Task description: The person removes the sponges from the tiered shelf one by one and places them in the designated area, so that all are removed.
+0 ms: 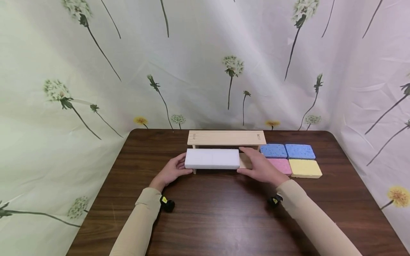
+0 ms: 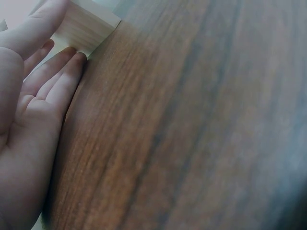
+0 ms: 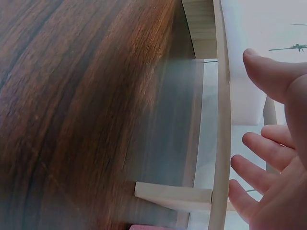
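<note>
A long white foam block [image 1: 212, 159] lies along the front board of a small wooden rack [image 1: 226, 137]. At its left end is my left hand [image 1: 169, 172], thumb near the front edge. In the left wrist view, the extended fingers [image 2: 72, 72] of that hand reach to a wooden leg [image 2: 86, 28] of the rack. My right hand [image 1: 261, 166] spreads around the bare right end of the front board, thumb in front and fingers behind. The right wrist view shows its thumb close to the white block [image 3: 247, 100], with the other fingers apart and gripping nothing.
Right of the rack lie two blue sponges [image 1: 300, 151], a pink sponge [image 1: 281, 166] and a yellow sponge [image 1: 305, 168] in two rows. The dark wooden table [image 1: 211, 220] backs onto a white curtain [image 1: 198, 71] with dandelion prints.
</note>
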A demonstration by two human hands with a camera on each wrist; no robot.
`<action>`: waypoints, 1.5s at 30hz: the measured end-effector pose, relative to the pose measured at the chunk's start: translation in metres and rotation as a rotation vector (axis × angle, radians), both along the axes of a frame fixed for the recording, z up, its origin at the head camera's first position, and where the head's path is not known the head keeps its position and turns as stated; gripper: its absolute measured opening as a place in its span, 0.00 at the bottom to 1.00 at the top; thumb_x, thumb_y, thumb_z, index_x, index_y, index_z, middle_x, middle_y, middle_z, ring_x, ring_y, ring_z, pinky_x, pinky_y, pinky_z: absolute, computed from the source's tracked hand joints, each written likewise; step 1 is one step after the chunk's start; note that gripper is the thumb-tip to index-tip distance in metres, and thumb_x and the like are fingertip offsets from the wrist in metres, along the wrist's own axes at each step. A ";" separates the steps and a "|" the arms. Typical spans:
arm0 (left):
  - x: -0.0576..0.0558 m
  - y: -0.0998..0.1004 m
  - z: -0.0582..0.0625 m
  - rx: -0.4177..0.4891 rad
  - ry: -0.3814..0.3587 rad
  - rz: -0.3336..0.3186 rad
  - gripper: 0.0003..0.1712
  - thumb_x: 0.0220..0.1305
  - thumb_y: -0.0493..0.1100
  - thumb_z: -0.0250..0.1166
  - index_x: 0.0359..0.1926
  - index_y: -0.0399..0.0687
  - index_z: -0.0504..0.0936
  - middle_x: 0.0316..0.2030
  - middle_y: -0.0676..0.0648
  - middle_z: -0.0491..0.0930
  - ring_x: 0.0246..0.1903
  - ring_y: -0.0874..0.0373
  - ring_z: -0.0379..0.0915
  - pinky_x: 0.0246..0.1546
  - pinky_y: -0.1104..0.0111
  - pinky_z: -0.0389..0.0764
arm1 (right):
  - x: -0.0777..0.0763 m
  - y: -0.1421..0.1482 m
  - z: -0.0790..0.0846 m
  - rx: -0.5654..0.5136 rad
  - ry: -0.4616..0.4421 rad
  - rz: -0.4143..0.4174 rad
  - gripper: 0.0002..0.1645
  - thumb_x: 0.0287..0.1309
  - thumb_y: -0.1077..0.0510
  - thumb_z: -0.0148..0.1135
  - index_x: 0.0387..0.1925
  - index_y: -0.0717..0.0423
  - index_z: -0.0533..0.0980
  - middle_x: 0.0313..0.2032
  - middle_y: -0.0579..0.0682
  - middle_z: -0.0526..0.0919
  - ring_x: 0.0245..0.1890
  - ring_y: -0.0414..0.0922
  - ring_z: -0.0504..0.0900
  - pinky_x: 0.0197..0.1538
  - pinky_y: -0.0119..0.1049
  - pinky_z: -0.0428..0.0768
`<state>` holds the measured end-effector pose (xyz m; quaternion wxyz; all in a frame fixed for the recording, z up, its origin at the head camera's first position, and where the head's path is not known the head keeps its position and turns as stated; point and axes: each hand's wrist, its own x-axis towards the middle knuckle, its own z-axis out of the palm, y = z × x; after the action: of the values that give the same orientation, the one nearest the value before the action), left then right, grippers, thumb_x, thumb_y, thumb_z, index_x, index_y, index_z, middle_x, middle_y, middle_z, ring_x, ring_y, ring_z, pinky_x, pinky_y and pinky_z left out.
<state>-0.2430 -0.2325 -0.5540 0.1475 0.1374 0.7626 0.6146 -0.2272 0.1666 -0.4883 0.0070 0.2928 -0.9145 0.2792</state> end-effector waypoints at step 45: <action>0.000 -0.001 0.000 0.014 0.007 -0.008 0.51 0.65 0.34 0.75 0.81 0.36 0.56 0.75 0.32 0.65 0.73 0.40 0.66 0.67 0.69 0.76 | -0.002 -0.005 -0.002 0.006 -0.048 -0.055 0.51 0.62 0.43 0.77 0.77 0.61 0.65 0.71 0.61 0.73 0.72 0.59 0.71 0.73 0.59 0.71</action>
<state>-0.2432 -0.2330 -0.5543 0.1463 0.1438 0.7582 0.6190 -0.2290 0.1614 -0.4906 -0.0083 0.2606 -0.9230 0.2831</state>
